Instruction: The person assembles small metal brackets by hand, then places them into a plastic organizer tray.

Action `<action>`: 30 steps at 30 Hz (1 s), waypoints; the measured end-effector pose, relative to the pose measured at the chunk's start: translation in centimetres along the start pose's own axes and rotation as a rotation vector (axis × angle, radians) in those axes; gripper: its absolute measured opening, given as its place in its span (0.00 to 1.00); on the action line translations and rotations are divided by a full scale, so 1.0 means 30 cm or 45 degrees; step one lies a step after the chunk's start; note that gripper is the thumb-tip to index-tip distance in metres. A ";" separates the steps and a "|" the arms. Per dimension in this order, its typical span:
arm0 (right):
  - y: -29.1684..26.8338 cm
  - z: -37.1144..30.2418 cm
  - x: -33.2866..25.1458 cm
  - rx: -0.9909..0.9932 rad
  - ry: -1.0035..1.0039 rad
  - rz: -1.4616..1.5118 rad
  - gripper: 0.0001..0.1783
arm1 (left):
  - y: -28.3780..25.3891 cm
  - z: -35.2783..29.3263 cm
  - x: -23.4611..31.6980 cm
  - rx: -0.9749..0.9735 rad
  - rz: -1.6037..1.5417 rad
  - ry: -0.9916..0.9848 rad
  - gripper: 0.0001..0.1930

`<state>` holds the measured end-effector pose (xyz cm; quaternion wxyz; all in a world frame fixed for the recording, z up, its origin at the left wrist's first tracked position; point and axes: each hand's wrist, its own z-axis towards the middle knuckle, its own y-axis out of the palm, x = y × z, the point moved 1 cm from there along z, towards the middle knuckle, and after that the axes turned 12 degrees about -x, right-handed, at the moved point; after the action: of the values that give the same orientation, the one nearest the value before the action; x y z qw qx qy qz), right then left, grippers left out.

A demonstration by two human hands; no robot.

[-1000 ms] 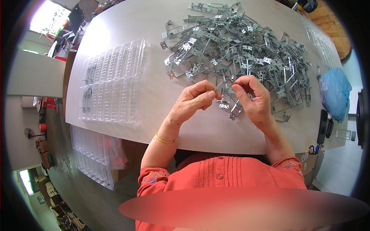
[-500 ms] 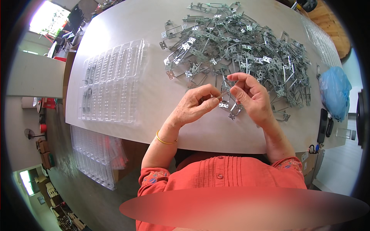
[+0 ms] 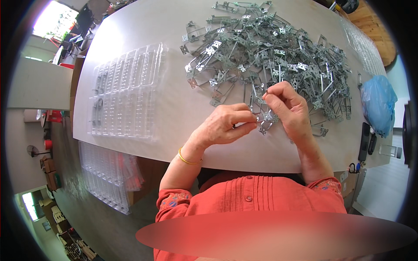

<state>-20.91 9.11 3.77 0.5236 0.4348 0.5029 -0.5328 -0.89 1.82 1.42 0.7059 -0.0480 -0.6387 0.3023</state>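
Note:
Both hands are raised over the near edge of a big heap of thin grey metal brackets [image 3: 278,56]. My left hand [image 3: 230,124], with a yellow bangle at the wrist, pinches the end of a small metal bracket [image 3: 266,116] between thumb and index finger. My right hand [image 3: 289,111] is a little higher and to the right, its thumb and index fingertip closed on a thin end of metal that appears to belong to the same bracket. Fingers and loose brackets behind make its outline hard to follow.
A clear plastic tray [image 3: 126,93] lies on the table's left, several brackets in its left slots. More clear trays [image 3: 104,174] are below the table edge. To the right are a blue plastic bag [image 3: 379,104], a black phone-like object [image 3: 364,141] and another clear tray [image 3: 361,48].
My left hand has moved right and slightly nearer, its fingers straighter. The right hand has closed from a looser curl into a pinch. A bracket now shows between the hands.

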 end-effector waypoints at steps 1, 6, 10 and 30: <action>-0.001 0.000 -0.005 0.037 0.023 0.099 0.04 | 0.010 0.002 -0.002 -0.029 -0.013 0.019 0.03; -0.015 0.005 0.001 0.128 0.001 0.246 0.06 | -0.018 -0.026 -0.006 0.265 -0.635 -0.177 0.09; 0.005 -0.005 0.001 -0.036 0.152 0.126 0.08 | -0.024 -0.024 -0.043 0.406 -1.056 -0.049 0.14; 0.032 -0.002 -0.007 -0.102 0.201 -0.037 0.10 | -0.026 -0.036 -0.054 0.337 -0.744 -0.058 0.12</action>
<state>-19.95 9.25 3.88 0.4914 0.4467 0.5700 -0.4838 0.40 0.73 0.17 0.7486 0.2364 -0.5962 0.1681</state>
